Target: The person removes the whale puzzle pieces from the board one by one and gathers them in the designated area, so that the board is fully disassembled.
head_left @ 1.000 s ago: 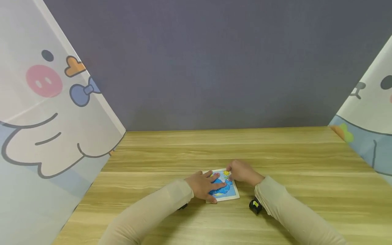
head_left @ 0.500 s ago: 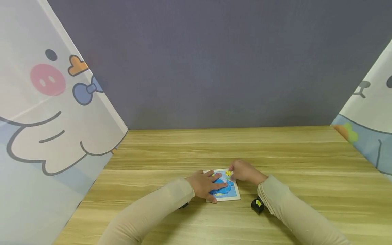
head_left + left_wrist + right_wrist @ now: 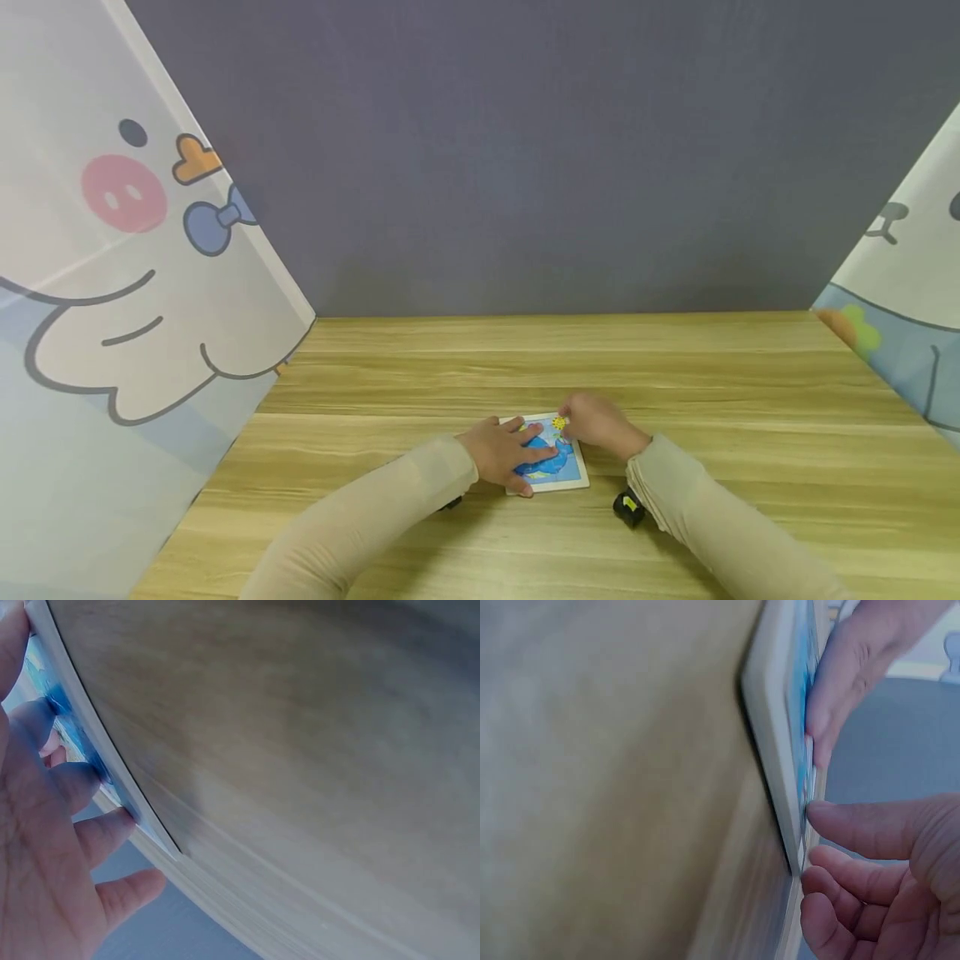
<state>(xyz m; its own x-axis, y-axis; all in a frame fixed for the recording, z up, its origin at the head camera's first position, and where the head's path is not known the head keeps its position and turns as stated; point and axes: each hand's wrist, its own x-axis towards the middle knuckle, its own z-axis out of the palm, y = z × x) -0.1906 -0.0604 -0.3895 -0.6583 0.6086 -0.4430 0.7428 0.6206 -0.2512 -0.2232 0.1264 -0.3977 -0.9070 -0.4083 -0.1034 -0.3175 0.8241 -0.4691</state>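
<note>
A small square jigsaw puzzle (image 3: 555, 475) in a white frame lies on the table, with a blue whale and a yellow sun in its picture. Across its left part my left hand (image 3: 498, 454) rests with fingers spread, the tips on the picture and frame. My right hand (image 3: 597, 421) is at the top right corner, thumb and index finger pinching around the sun piece (image 3: 559, 423). The right wrist view shows the thumb (image 3: 859, 827) touching the puzzle face and the other fingers (image 3: 855, 900) curled at the corner. Whether that piece is raised cannot be seen.
The wood-grain table (image 3: 420, 367) extends around the puzzle, up to a dark grey panel (image 3: 495, 167) behind. Cartoon-printed panels stand at the left (image 3: 187, 333) and right (image 3: 900, 308). A black wrist device (image 3: 628, 507) sits under the right sleeve.
The head view has shifted slightly. Both hands keep nearly the same place on the puzzle, with only a tiny movement of the right fingers near the sun.
</note>
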